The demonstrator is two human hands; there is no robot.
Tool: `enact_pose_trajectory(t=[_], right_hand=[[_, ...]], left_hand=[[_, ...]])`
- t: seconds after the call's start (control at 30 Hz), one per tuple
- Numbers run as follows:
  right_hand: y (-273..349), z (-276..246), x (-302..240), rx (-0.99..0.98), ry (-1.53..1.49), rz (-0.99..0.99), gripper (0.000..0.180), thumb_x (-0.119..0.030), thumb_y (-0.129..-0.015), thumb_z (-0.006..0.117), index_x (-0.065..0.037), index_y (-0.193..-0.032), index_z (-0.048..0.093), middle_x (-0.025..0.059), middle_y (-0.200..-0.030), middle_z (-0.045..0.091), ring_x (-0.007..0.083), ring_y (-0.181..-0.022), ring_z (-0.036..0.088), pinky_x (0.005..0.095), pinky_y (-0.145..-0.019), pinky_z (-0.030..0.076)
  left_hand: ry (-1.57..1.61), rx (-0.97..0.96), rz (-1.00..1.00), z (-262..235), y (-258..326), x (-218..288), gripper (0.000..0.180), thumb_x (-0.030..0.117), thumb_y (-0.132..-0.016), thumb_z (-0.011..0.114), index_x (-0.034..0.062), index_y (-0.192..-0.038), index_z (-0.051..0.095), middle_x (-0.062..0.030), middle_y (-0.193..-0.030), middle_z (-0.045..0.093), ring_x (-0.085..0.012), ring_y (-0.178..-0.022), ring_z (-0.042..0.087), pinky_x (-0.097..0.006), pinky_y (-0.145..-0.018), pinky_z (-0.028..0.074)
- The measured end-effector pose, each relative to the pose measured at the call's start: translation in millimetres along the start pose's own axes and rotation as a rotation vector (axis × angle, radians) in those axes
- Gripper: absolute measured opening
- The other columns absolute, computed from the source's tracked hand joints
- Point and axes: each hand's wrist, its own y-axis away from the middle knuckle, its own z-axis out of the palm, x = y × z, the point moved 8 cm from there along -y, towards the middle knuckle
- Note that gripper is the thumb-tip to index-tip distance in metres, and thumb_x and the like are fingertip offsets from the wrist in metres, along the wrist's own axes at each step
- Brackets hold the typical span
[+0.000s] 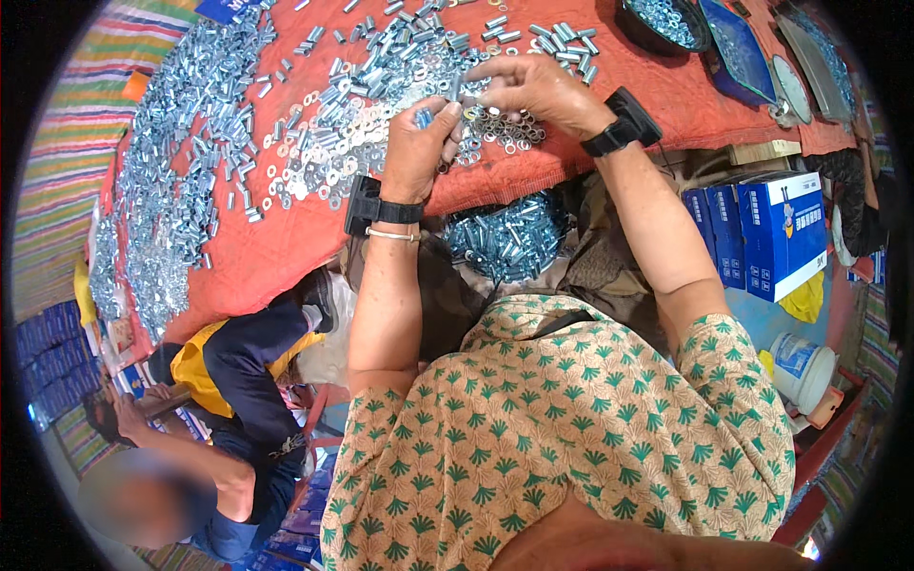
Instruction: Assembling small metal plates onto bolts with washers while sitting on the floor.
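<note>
My left hand [419,145] is closed, with a shiny metal sleeve [455,88] upright at its thumb and fingertips. Another bluish metal sleeve [423,118] shows between its thumb and palm. Close against the upright sleeve, my right hand [545,92] has its thumb and fingers pinched together; what they hold is too small to make out. Flat washers [354,133] and a heap of metal sleeves [405,59] lie on the red cloth [300,224] around both hands. Under the right hand sits a pile of darker rings [514,127].
A larger spread of sleeves [195,114] covers the cloth's left side. At the far right stand a black bowl [700,38] and a blue tray [762,81]. A container of metal parts [505,238] is before my lap. Blue boxes [762,233] stand right; a person [243,381] sits left.
</note>
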Motion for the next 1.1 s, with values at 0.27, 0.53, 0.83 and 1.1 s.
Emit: enact_pose_trajectory(t=[0.27,0.53,0.83,1.1], right_hand=[[2,23,11,-0.174,0.124,0.069,0.018,-0.017,-0.086,0.067,-0.006,-0.1,0.065,-0.0031,-0.072,0.06,0.0014,-0.057,0.051,0.017,-0.05,0.04],[6,27,13,-0.227,0.001,0.169,0.026,-0.018,-0.077,0.077,-0.005,-0.094,0.062,-0.0025,-0.072,0.06,0.004,-0.055,0.051,0.019,-0.047,0.039],[-12,22,12,-0.141,-0.015,0.009,0.024,-0.016,-0.085,0.068,-0.003,-0.102,0.056,-0.0015,-0.075,0.057,0.0041,-0.058,0.048,0.0195,-0.051,0.04],[-22,28,33,-0.162,-0.334,0.185,0.021,-0.02,-0.091,0.065,-0.004,-0.102,0.057,-0.0021,-0.076,0.052,0.0047,-0.058,0.045,0.0199,-0.054,0.043]], left_hand=[[-0.708,-0.025,0.235,11,13,22,0.021,0.018,-0.086,0.067,-0.002,-0.091,0.067,-0.0035,-0.066,0.063,-0.0073,-0.056,0.055,-0.025,-0.049,0.043],[-0.869,-0.067,0.29,20,23,36,0.017,0.015,-0.086,0.064,-0.0018,-0.089,0.067,-0.0063,-0.066,0.064,-0.0079,-0.061,0.056,-0.026,-0.056,0.046],[-1.097,-0.032,0.372,17,5,57,0.02,0.016,-0.083,0.065,-0.0018,-0.09,0.068,-0.0202,-0.072,0.065,-0.0285,-0.066,0.065,-0.035,-0.061,0.049],[-1.344,0.043,0.375,22,-6,68,0.021,0.019,-0.08,0.067,-0.0013,-0.086,0.066,-0.0242,-0.073,0.061,-0.0413,-0.072,0.061,-0.043,-0.062,0.048]])
